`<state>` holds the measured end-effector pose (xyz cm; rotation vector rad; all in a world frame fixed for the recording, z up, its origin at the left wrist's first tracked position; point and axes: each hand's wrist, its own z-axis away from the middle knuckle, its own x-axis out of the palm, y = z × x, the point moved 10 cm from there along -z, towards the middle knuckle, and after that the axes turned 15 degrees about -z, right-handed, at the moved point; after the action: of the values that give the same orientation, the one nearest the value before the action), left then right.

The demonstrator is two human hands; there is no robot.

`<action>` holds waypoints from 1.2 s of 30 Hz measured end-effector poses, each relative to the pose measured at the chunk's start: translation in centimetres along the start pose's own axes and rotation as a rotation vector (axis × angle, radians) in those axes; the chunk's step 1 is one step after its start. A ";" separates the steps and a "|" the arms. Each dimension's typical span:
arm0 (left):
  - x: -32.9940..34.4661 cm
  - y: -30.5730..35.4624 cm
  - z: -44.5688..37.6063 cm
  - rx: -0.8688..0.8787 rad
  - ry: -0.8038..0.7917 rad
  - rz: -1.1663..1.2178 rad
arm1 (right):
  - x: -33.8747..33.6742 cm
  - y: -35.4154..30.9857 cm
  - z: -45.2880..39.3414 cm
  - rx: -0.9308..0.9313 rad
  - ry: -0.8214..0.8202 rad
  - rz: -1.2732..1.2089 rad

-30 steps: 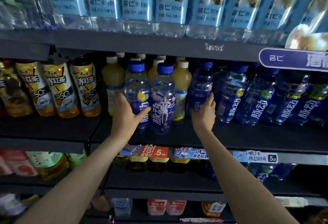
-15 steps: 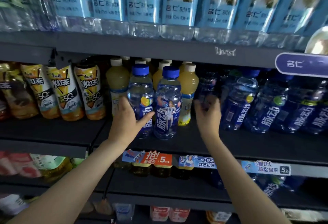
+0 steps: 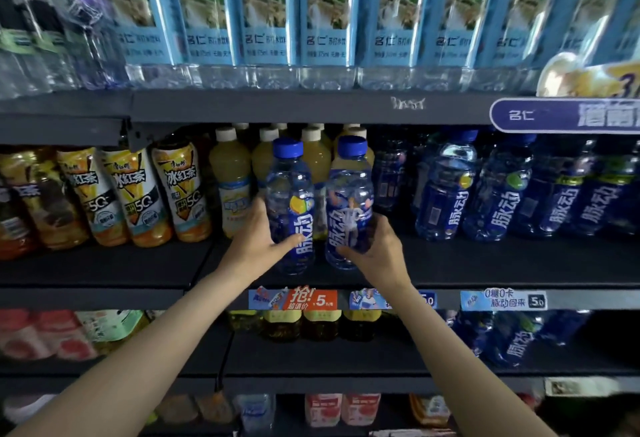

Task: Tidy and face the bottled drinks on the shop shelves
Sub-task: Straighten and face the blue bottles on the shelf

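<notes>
Two blue-capped, blue-labelled drink bottles stand side by side at the front of the middle shelf (image 3: 485,263). My left hand (image 3: 258,236) grips the left blue bottle (image 3: 291,201) low on its side, thumb across the label. My right hand (image 3: 375,248) grips the right blue bottle (image 3: 349,201) near its base. Behind them stand several yellow juice bottles (image 3: 230,177) with white caps. More blue bottles (image 3: 446,187) fill the shelf to the right, set further back.
Iced-tea bottles (image 3: 180,194) with yellow labels line the shelf on the left. Clear water bottles (image 3: 325,14) with pale blue labels crowd the upper shelf. Price tags (image 3: 502,300) run along the shelf edge. Lower shelves hold more drinks (image 3: 318,326).
My right hand left the blue bottle further back on the right and came left onto the right front bottle. My left hand stayed on the left front bottle.
</notes>
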<state>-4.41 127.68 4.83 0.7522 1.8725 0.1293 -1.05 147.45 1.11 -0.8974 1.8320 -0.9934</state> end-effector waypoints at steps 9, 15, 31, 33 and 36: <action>6.1 9.2 -2.1 0.059 -0.096 0.098 | -10.4 3.5 0.1 0.121 0.147 0.236; 8.8 13.5 -4.2 0.094 -0.090 -0.223 | -12.5 5.1 -0.2 0.155 0.148 0.228; 13.4 14.4 -7.2 -0.061 -0.037 -0.306 | -13.7 5.4 -0.3 0.104 0.174 0.171; 12.6 14.4 -6.0 0.006 0.016 -0.253 | -13.8 5.4 -0.2 0.103 0.169 0.169; 8.8 13.8 -4.0 0.116 0.263 -0.117 | -13.7 5.4 -0.5 0.121 0.150 0.167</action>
<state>-3.96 144.51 5.29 0.7289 2.1844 0.0468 2.76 161.70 1.05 -0.6006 1.9140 -1.0761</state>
